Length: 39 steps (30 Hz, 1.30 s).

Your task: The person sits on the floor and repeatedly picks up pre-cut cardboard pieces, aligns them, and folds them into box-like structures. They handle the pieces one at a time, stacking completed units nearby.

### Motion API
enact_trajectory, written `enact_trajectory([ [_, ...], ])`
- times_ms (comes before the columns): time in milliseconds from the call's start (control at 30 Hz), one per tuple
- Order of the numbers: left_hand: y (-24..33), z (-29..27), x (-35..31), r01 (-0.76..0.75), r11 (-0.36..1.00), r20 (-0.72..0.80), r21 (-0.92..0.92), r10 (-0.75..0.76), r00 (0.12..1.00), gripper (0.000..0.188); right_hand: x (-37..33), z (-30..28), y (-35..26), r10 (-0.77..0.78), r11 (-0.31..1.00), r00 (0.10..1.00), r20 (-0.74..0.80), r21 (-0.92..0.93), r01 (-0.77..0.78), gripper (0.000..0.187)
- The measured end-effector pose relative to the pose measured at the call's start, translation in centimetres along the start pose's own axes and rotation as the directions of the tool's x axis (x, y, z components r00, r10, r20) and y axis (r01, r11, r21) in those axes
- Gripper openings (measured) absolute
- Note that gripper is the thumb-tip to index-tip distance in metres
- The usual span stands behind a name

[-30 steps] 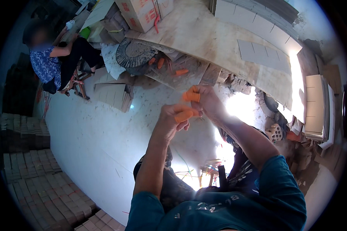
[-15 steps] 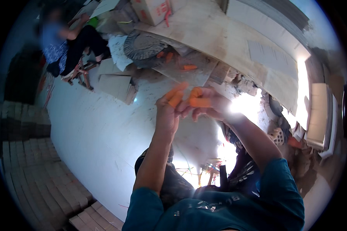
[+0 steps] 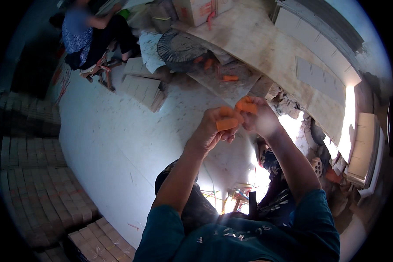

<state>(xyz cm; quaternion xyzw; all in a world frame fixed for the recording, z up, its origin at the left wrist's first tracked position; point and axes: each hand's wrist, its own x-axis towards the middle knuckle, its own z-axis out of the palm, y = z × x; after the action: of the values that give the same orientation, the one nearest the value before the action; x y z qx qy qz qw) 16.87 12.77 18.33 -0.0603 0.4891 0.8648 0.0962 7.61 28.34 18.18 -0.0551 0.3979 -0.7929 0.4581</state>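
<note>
Before my chest my left hand (image 3: 215, 129) and my right hand (image 3: 260, 117) meet at the fingertips. Orange finger sleeves cover some fingers of both hands; one orange sleeve (image 3: 227, 124) shows plainly on my left hand, and another orange sleeve (image 3: 246, 105) on my right. The fingers of both hands are curled and pinched together. Whatever lies between the fingertips is hidden and slightly blurred. Further off, a loose orange piece (image 3: 230, 78) like the sleeves lies on a board (image 3: 244, 86) on the floor.
A long wooden board (image 3: 266, 48) spans the far right, with a cardboard box (image 3: 194, 11) at its far end. Stacks of bundled card (image 3: 48, 187) stand at left. A seated person (image 3: 78, 35) works at the far left. Flat card sheets (image 3: 140, 89) lie on the pale floor.
The view has shifted, so the surroundings sit further right. My left hand has turned, its sleeved fingers now pointing toward the right hand. My right hand has risen slightly and its fingers have curled in.
</note>
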Motion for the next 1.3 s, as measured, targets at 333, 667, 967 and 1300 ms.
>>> enact_trajectory([
  [333, -2.3, -0.8, 0.0, 0.036, 0.982, 0.326, -0.187, 0.027, 0.945, 0.035, 0.3, -0.1, -0.1, 0.007, 0.975, 0.995, 0.103, -0.222, 0.016, 0.009],
  [667, -1.9, 1.7, -0.9, 0.160, 0.987, 0.175, -0.020, -0.154, 0.973, 0.018, -0.2, -0.2, 0.7, -0.146, 0.948, 0.972, 0.185, -0.253, 0.191, 0.009],
  [967, -3.3, 2.0, -0.1, -0.092, 0.993, 0.209, -0.068, 0.105, 0.972, 0.047, 1.0, -0.5, 1.6, -0.405, 0.842, 0.904, 0.141, -0.329, 0.428, 0.015],
  [1300, -2.9, 0.9, 0.5, -0.148, 0.988, 0.116, 0.048, 0.142, 0.983, 0.039, 0.5, -0.6, 0.8, -0.566, 0.696, 0.814, 0.132, -0.454, 0.557, 0.013],
])
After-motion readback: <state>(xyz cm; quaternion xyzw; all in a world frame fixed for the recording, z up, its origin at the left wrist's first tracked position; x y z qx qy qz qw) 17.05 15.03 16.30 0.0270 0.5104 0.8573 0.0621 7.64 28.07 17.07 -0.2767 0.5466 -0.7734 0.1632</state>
